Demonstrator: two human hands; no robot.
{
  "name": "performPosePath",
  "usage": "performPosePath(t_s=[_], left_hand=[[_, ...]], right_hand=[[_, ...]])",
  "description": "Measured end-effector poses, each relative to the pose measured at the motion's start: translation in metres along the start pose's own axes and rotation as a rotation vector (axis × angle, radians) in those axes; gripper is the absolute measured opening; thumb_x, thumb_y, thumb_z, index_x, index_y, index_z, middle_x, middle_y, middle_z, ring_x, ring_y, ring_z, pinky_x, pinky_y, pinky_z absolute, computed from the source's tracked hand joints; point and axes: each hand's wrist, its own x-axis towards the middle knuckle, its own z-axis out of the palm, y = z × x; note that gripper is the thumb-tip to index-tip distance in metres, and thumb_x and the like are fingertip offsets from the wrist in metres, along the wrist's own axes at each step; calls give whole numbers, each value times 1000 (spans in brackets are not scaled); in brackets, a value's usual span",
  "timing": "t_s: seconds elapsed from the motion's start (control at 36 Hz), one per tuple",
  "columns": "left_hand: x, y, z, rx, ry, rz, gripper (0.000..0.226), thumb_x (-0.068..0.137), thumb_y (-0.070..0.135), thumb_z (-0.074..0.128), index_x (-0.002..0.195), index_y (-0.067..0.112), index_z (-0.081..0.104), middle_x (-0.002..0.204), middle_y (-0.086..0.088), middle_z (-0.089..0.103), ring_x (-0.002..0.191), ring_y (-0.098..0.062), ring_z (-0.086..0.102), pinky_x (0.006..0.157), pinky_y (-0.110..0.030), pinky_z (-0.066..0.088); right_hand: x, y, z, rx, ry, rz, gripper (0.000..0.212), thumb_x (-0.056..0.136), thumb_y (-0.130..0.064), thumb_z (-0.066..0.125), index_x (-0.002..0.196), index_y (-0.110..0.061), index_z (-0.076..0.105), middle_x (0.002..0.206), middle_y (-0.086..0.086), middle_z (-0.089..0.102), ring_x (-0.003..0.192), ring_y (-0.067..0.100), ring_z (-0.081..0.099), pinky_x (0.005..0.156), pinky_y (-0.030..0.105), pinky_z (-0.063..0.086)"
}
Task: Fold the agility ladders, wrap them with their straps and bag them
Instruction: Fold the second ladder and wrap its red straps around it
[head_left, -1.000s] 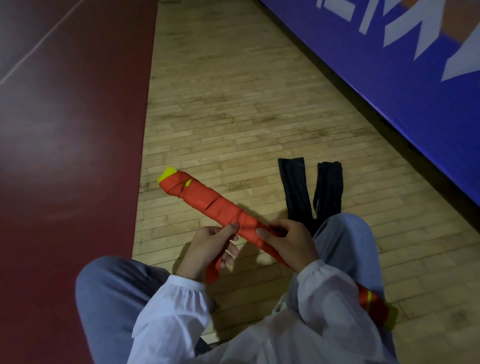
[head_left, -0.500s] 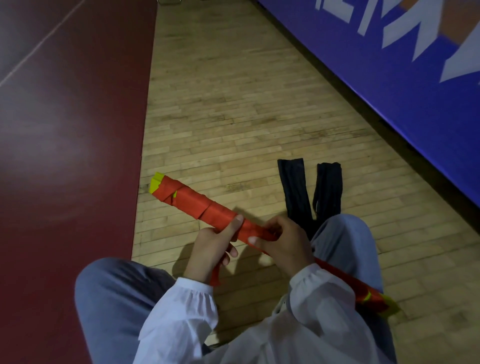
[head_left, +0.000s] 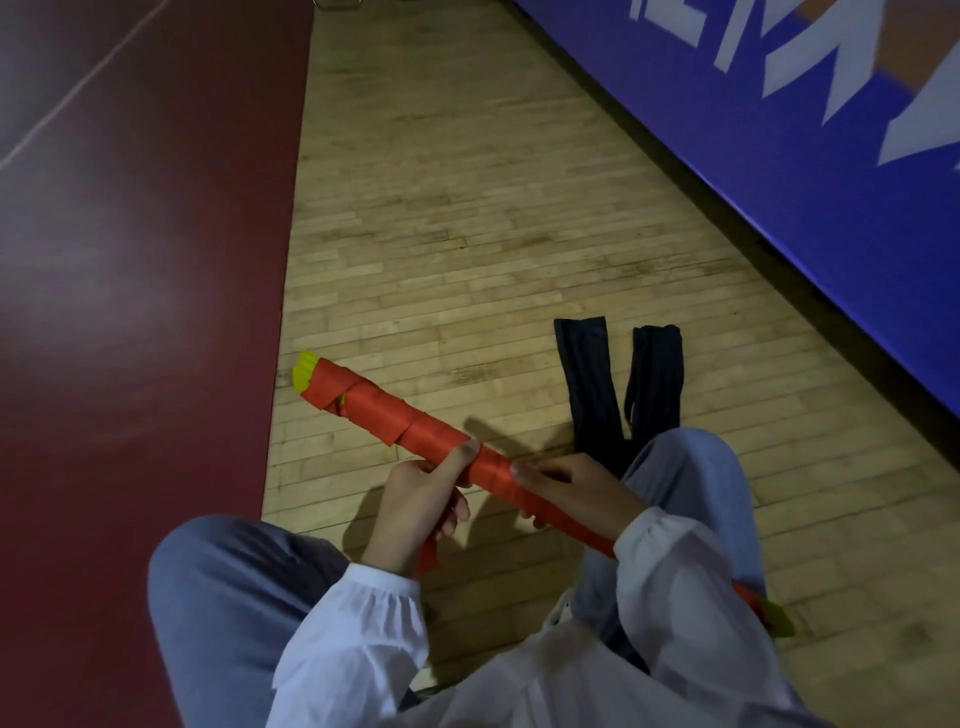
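A folded agility ladder (head_left: 374, 410) forms a long bundle, yellow rungs showing at both ends, wound round with its orange strap. It lies slanted across my lap, far end up to the left. My left hand (head_left: 421, 499) grips the bundle from below, thumb pressed on top, and the loose strap end (head_left: 428, 556) hangs down under that hand. My right hand (head_left: 571, 488) holds the bundle just right of the left one, fingers curled over it. The bundle's near end (head_left: 774, 618) sticks out past my right sleeve. Two black bags (head_left: 592, 395) lie flat on the floor beyond my right knee.
I sit on a wooden floor (head_left: 467, 208) with my knees bent. A dark red floor area (head_left: 130, 312) runs along the left. A blue padded wall with white letters (head_left: 779, 130) slants down the right side.
The bundle's far end has swung lower and to the left. My left thumb has come onto the top of the bundle, and my right hand has slid a little along it.
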Motion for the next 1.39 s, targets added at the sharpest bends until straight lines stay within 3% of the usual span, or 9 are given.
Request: performPosePath(t_s=[0.17,0.31,0.44,0.53,0.67,0.78,0.86,1.22,1.39], left_hand=[[0,4,0,-18,-37,2,46,89,42,61,92,-4,63,52,-7,60,36,-12,47,41,-23,38],[2,6,1,-18,-62,-27,48,89,45,59,97,-3,62,58,-9,61,38,-14,51,42,-25,40],[3,3,1,4,-56,-60,55,90,50,56,94,-4,63,53,-7,60,37,-14,50,39,-23,40],[4,2,3,19,-47,-40,50,92,45,56,92,-4,63,52,-5,60,36,-12,49,38,-22,39],[4,4,4,27,-41,-17,44,92,41,58,92,-3,62,56,-7,60,35,-10,47,37,-21,38],[4,4,3,14,-9,3,38,92,39,58,86,1,62,57,-9,60,33,-9,44,38,-20,36],[4,3,2,1,4,12,38,92,38,59,86,1,63,56,-8,59,33,-9,43,38,-20,35],[3,-1,6,-34,103,73,36,95,32,56,74,4,61,50,-10,58,31,-10,42,36,-17,34],[3,-4,4,-60,55,103,43,97,24,53,61,1,59,41,-4,54,29,-9,40,36,-19,34]], right_hand=[[-1,-1,3,37,70,-17,68,69,-69,52,102,-12,68,88,9,73,83,25,71,81,38,56],[-3,-1,6,28,143,-24,80,60,-86,56,96,-16,71,83,5,73,80,23,70,82,44,57],[-4,-7,12,10,254,-3,40,76,-64,61,89,-26,64,82,-5,67,81,17,66,73,33,53],[-4,-7,16,-55,294,3,26,81,-60,62,83,-34,57,84,-13,63,82,8,61,81,34,50],[-5,-9,25,-113,345,30,36,82,-59,62,103,-32,51,90,-15,56,77,1,52,64,21,38],[-4,-8,32,-117,383,22,46,80,-54,68,114,-27,53,102,-10,56,91,9,55,76,26,42],[-1,-7,35,-119,393,21,45,77,-53,71,110,-30,51,105,-9,57,95,11,57,83,30,48],[2,-5,41,-95,448,-30,48,68,-49,81,101,-32,50,101,-11,57,93,10,57,84,32,50],[3,0,24,-50,307,-79,45,76,-63,66,104,-29,54,105,-9,56,94,11,57,80,28,50]])
